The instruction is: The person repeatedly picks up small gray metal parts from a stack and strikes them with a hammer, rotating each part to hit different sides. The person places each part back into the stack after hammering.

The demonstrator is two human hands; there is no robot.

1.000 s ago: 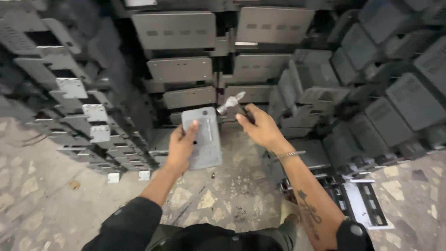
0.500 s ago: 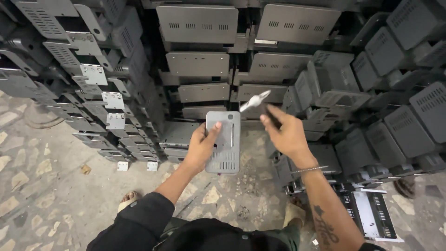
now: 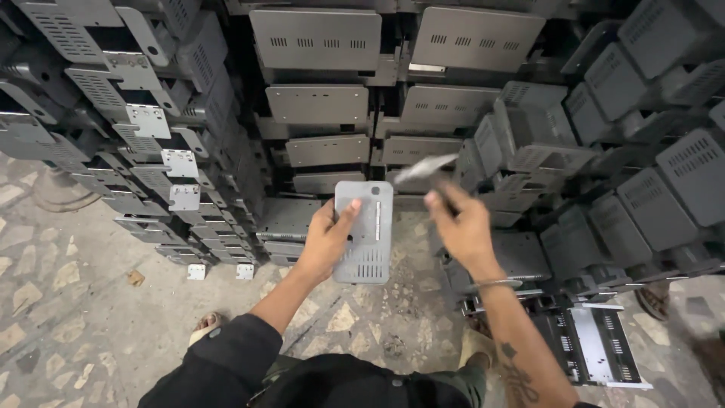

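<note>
Near the middle of the frame, the left hand [image 3: 330, 240] grips a grey vented metal panel [image 3: 364, 231] by its left edge, thumb across the face. Just right, the right hand [image 3: 462, 224] is closed round a blurred hammer [image 3: 424, 169] raised above the panel. Stacks of grey metal casings [image 3: 317, 91] fill the upper frame; the panel looks unfinished, still in hand.

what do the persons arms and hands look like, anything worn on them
Both hands are bare, with no gloves. The left hand comes from a dark sleeve pushed up to about the elbow, leaving the forearm uncovered. The right hand has a thin metal bangle at the wrist, and the bare forearm carries a dark tattoo nearer the elbow. No rings or watch can be made out.
</note>
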